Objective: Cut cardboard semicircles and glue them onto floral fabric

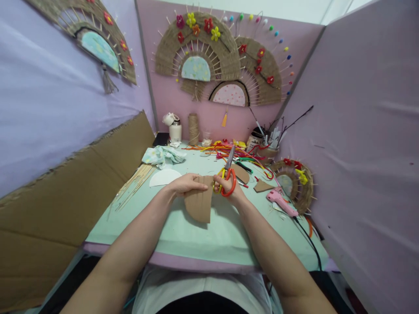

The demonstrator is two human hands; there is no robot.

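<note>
Through the head view, the only one I had, I saw the cardboard piece (198, 207) held just above the mint tabletop (216, 250), in front of the wearer's body. The left hand (189, 185) pinched its upper part, thumb laid across the near face, probably to steady it. The right hand (226, 186) had its fingers curled around the handles of the scissors (231, 159), whose blades pointed away from the body and clear of the cardboard. Its thumb and fingertip were at the piece's upper right edge; I took that as a way to help support the card without putting the scissors down, though I could not tell how firmly they gripped.

The white half-disc (165, 178) lay flat beyond the left hand. The pink glue gun (281, 203) rested at the right, perhaps there so its cord could drop over the table's near edge.

As for containers, the pot (267, 155) at the back right held white sticks (275, 137) and dark twigs (299, 116). The clear cup (206, 136) had small pale bits in it, too small for me to identify. I could not see inside the white bottle (175, 131).
</note>
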